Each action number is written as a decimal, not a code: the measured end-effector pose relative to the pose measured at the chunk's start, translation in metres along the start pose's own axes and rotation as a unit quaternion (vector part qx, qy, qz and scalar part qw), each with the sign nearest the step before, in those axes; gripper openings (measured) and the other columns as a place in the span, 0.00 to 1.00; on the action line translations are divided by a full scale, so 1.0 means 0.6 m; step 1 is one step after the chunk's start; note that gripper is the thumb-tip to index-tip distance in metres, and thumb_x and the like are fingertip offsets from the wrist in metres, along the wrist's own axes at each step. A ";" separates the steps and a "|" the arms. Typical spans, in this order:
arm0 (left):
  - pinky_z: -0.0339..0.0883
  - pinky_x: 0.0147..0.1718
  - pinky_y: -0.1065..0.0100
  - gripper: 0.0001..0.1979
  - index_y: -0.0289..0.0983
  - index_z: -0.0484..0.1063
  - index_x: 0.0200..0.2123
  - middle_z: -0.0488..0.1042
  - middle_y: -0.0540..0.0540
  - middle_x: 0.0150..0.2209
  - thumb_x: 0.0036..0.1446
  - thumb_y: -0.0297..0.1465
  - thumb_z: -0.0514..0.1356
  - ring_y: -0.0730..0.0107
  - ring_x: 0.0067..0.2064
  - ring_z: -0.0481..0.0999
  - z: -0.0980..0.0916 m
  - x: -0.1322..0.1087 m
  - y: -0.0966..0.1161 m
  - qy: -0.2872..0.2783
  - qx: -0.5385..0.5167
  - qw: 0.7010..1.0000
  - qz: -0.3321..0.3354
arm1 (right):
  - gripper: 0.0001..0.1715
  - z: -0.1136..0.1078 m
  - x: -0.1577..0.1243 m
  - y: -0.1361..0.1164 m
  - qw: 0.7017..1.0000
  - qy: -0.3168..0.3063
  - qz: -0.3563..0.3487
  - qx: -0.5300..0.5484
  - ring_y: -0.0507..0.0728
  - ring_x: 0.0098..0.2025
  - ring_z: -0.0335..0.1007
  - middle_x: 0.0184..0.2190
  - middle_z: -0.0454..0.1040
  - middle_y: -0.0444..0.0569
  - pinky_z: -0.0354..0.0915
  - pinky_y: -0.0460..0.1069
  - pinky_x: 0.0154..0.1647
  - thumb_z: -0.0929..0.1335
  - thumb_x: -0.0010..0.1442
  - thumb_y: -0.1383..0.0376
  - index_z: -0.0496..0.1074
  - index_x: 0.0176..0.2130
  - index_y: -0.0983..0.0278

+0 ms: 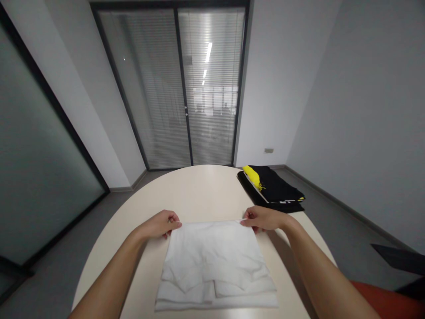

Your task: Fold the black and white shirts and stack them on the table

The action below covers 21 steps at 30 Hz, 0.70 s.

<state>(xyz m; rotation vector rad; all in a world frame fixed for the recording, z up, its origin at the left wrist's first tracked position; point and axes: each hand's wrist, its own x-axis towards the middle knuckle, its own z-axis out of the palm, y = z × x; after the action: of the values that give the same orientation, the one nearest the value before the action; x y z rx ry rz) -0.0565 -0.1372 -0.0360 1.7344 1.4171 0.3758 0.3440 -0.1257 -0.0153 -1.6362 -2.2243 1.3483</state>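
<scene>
A white folded garment (215,261) lies on the table in front of me, several layers showing along its near edge and creases across its middle. I cannot tell what kind of garment it is. My left hand (163,224) pinches its far left corner between thumb and fingers. At the far right corner, my right hand (262,218) grips the cloth the same way. The far edge is stretched nearly straight between the two hands.
A pile of folded black clothes (279,186) with a yellow print sits at the table's far right edge. The pale table (195,190) has a rounded far edge. Beyond it are glass doors with blinds (212,97). A red-orange seat (381,299) shows at lower right.
</scene>
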 end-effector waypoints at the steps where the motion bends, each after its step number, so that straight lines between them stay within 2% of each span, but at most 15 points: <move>1: 0.62 0.24 0.69 0.25 0.35 0.73 0.32 0.73 0.49 0.25 0.47 0.53 0.62 0.68 0.24 0.71 0.003 0.007 -0.004 0.031 -0.003 0.999 0.015 | 0.28 0.000 0.008 0.005 1.000 0.020 -0.015 0.008 0.53 0.26 0.67 0.26 0.74 0.48 0.58 0.45 0.24 0.70 0.54 0.42 0.71 0.34 0.65; 4: 0.68 0.31 0.66 0.24 0.36 0.75 0.34 0.76 0.45 0.31 0.52 0.52 0.59 0.64 0.30 0.75 0.014 0.034 -0.015 0.196 0.009 0.978 0.067 | 0.23 0.005 0.036 0.016 0.985 0.162 -0.043 0.029 0.54 0.28 0.68 0.27 0.74 0.48 0.61 0.46 0.28 0.67 0.59 0.47 0.70 0.34 0.65; 6: 0.70 0.40 0.62 0.23 0.35 0.75 0.40 0.77 0.42 0.39 0.55 0.49 0.57 0.61 0.36 0.77 0.023 0.046 -0.018 0.275 0.021 0.958 0.079 | 0.20 0.012 0.053 0.018 0.961 0.272 -0.044 0.009 0.55 0.32 0.71 0.31 0.76 0.50 0.64 0.47 0.34 0.65 0.62 0.51 0.71 0.38 0.66; 8: 0.67 0.51 0.58 0.23 0.35 0.74 0.47 0.75 0.39 0.48 0.58 0.46 0.57 0.57 0.46 0.76 0.033 0.050 -0.017 0.301 0.061 0.946 0.099 | 0.19 0.021 0.062 0.013 0.937 0.344 -0.038 -0.040 0.57 0.38 0.73 0.38 0.78 0.53 0.66 0.49 0.41 0.65 0.62 0.54 0.72 0.44 0.66; 10: 0.61 0.60 0.55 0.24 0.35 0.71 0.54 0.70 0.37 0.56 0.61 0.43 0.57 0.55 0.56 0.71 0.042 0.044 -0.010 0.312 0.125 0.932 0.135 | 0.23 0.031 0.062 0.001 0.921 0.372 -0.066 -0.093 0.60 0.47 0.73 0.48 0.76 0.56 0.65 0.52 0.50 0.66 0.63 0.54 0.71 0.51 0.66; 12: 0.52 0.65 0.53 0.26 0.37 0.66 0.61 0.61 0.36 0.65 0.64 0.43 0.55 0.53 0.66 0.60 0.050 0.033 0.000 0.280 0.188 0.926 0.168 | 0.29 0.042 0.055 -0.019 0.913 0.365 -0.128 -0.134 0.63 0.59 0.66 0.59 0.69 0.58 0.59 0.55 0.61 0.65 0.64 0.52 0.69 0.59 0.64; 13: 0.49 0.66 0.52 0.28 0.38 0.63 0.64 0.55 0.37 0.69 0.65 0.44 0.55 0.52 0.69 0.54 0.054 0.026 0.005 0.236 0.211 0.932 0.177 | 0.32 0.048 0.050 -0.029 0.914 0.339 -0.161 -0.154 0.64 0.65 0.59 0.64 0.64 0.58 0.53 0.57 0.66 0.64 0.65 0.50 0.66 0.62 0.62; 15: 0.43 0.68 0.48 0.34 0.42 0.55 0.69 0.43 0.40 0.73 0.65 0.47 0.54 0.50 0.73 0.41 0.059 0.014 0.015 0.122 0.247 0.945 0.176 | 0.37 0.059 0.041 -0.047 0.931 0.248 -0.191 -0.189 0.65 0.72 0.42 0.71 0.54 0.53 0.41 0.61 0.71 0.62 0.65 0.45 0.60 0.67 0.57; 17: 0.40 0.67 0.44 0.38 0.45 0.48 0.71 0.34 0.40 0.74 0.63 0.50 0.55 0.46 0.73 0.31 0.060 0.005 0.023 0.020 0.273 0.950 0.153 | 0.43 0.068 0.034 -0.058 0.951 0.141 -0.175 -0.210 0.67 0.74 0.32 0.73 0.47 0.51 0.32 0.65 0.71 0.62 0.63 0.40 0.55 0.70 0.53; 18: 0.39 0.67 0.42 0.40 0.46 0.46 0.72 0.31 0.40 0.73 0.62 0.52 0.56 0.44 0.73 0.28 0.059 0.001 0.027 -0.012 0.281 0.949 0.139 | 0.47 0.070 0.031 -0.060 0.958 0.099 -0.162 -0.215 0.68 0.74 0.30 0.73 0.45 0.51 0.30 0.67 0.71 0.63 0.60 0.38 0.53 0.70 0.52; 21: 0.37 0.66 0.39 0.45 0.48 0.45 0.72 0.27 0.39 0.73 0.58 0.52 0.61 0.41 0.72 0.27 0.052 -0.005 0.036 -0.049 0.297 0.947 0.111 | 0.54 0.071 0.027 -0.062 0.964 0.053 -0.137 -0.220 0.70 0.74 0.28 0.73 0.41 0.54 0.28 0.67 0.71 0.68 0.53 0.35 0.53 0.70 0.52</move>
<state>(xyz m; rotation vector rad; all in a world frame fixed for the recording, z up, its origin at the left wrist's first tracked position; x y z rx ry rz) -0.0219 -0.1532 -0.0377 2.3728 1.3464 -0.0362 0.2872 -0.1398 -0.0232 -1.3850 -2.6941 0.7178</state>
